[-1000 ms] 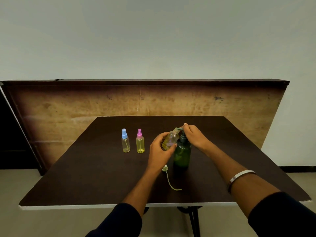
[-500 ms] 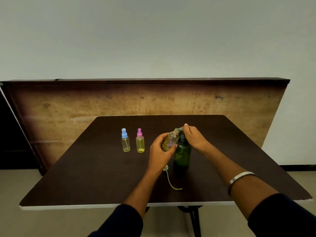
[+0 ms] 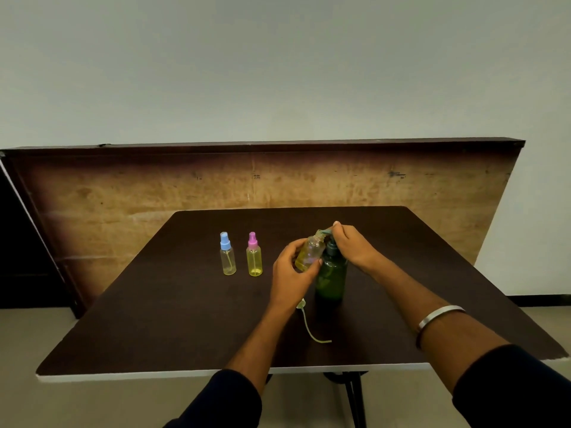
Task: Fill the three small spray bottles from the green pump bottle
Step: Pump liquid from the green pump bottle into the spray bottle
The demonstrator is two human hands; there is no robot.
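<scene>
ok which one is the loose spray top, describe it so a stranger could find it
On the dark table, look just in front of the green pump bottle, beside the left hand's wrist. The loose spray top lies flat there, a pale cap trailing a thin curved tube, unlike the blue and pink tops screwed onto bottles.

The right hand [image 3: 352, 247] covers the green pump bottle's [image 3: 331, 278] head; the left hand [image 3: 292, 274] hides the loose sprayer cap [image 3: 301, 303] partly.

Two capped spray bottles [image 3: 241, 254] stand centre-left; a loose pump tube [image 3: 310, 325] lies below the green bottle [image 3: 330, 278]; the table [image 3: 154, 319] lower left and far right lies open
</scene>
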